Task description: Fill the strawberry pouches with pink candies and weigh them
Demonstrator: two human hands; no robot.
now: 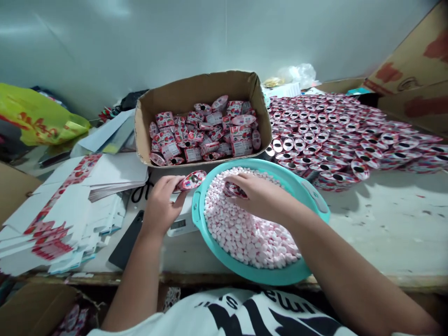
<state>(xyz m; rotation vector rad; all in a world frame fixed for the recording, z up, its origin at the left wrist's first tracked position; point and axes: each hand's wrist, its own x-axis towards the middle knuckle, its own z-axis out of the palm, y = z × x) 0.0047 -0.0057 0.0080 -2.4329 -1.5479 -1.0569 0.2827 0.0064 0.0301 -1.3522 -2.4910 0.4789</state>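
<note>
My left hand (164, 201) pinches a small red-and-pink oval candy pack (193, 179), its top with a dark hole facing up, just left of the basin's rim. Inside the turquoise basin (224, 254), my right hand (249, 189) is closed around a similar candy pack (234, 190), low over the pink-and-white candies (245, 233). The fingers partly cover this second pack, and whether candies are in it cannot be seen. Behind the basin, a cardboard box (198, 84) contains many such packs, lying loose at various angles.
Rows of upright packs (325, 135) with dark holes on top fill the table's back right. To the left lie flat printed cartons (63, 205), a dark phone (126, 240) and black scissors handles (140, 190). A yellow bag (42, 114) is at far left.
</note>
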